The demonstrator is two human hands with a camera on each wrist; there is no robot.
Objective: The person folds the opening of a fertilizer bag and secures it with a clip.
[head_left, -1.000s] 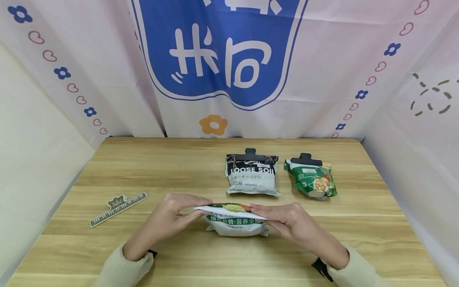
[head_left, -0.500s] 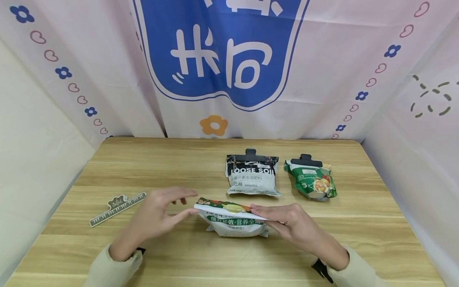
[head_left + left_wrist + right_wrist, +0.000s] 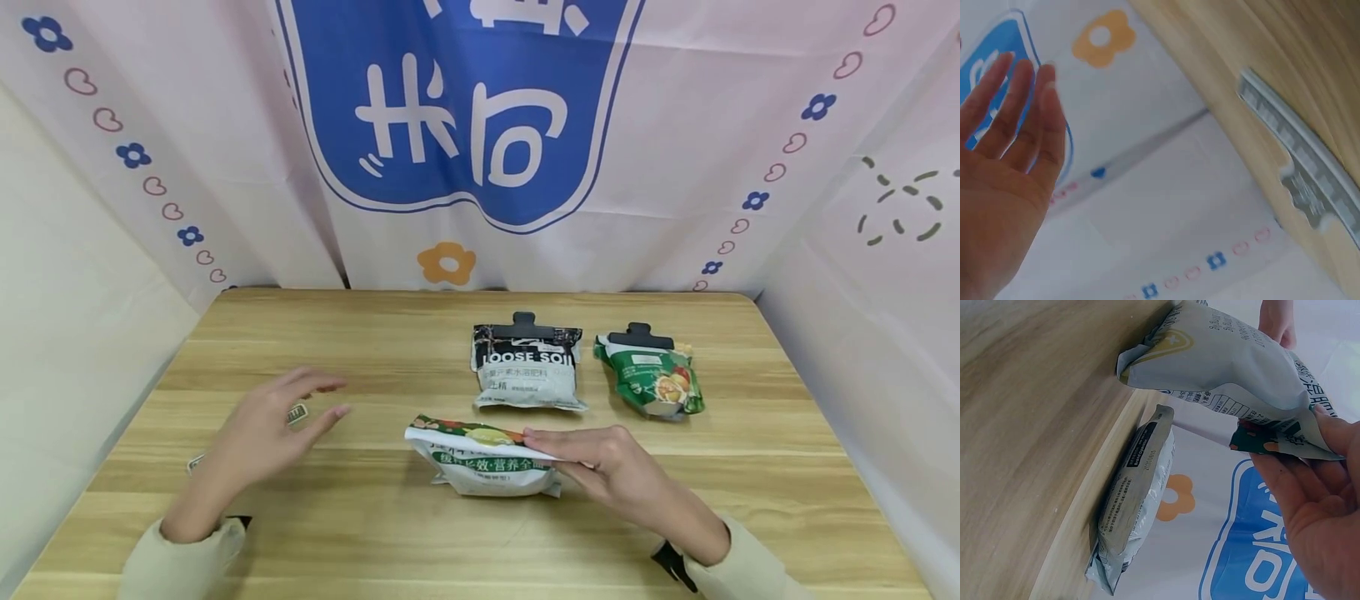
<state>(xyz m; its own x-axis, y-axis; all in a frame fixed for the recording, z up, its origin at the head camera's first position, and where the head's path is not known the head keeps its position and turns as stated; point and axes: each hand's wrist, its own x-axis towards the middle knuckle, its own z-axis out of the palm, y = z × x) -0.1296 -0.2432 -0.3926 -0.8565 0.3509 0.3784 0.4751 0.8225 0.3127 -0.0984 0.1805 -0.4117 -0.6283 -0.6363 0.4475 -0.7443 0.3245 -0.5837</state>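
A white and green pouch (image 3: pixel 487 479) stands at the near middle of the table, its top folded over so a strip of colourful fruit print shows. My right hand (image 3: pixel 618 467) pinches the right end of that fold between thumb and fingers; the right wrist view shows the same grip on the pouch (image 3: pixel 1229 362). My left hand (image 3: pixel 262 433) is apart from the pouch, fingers loosely spread and holding nothing. It passes over a flat bag clip (image 3: pixel 1304 156) with a piano-key pattern, hiding most of the clip in the head view.
Farther back lies a black and white "LOOSE SOIL" bag (image 3: pixel 528 375) with a black clip (image 3: pixel 524 325) across its top. To its right is a green pouch (image 3: pixel 652 379), also clipped. A printed curtain (image 3: pixel 675 167) hangs behind the table's far edge.
My left hand has let go of the pouch's left end and moved left to over the piano-key clip. The right hand keeps its pinch, and the pouch stays in place.
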